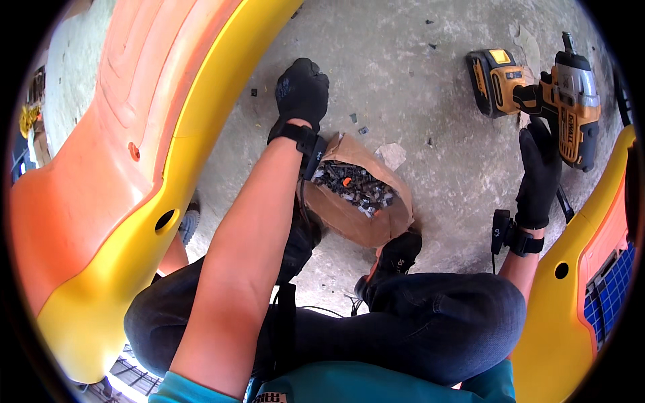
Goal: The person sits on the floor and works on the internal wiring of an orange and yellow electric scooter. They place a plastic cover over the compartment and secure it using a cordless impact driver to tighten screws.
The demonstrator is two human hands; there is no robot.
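I am crouched on a rough concrete floor (416, 80), looking down past my knees. My left hand (302, 91), in a black work glove, rests knuckles-up on the floor just beyond a torn brown paper bag (366, 221); its fingers are curled under and I cannot tell whether they hold anything. The bag lies open between my feet, full of small dark screws and fasteners (353, 187), one with an orange bit among them.

My right hand (539, 174), also gloved in black, reaches toward a yellow and black cordless impact driver (561, 101) lying on its side on the floor. The fingertips touch its handle, but the hand is not yet wrapped around it.

A large orange and yellow moulded plastic panel (127, 168) stands at my left, a matching one (591, 269) at my right. Each shows an empty round hole, so, as I judge it, fastening remains to be done and the tool is only now being picked up.
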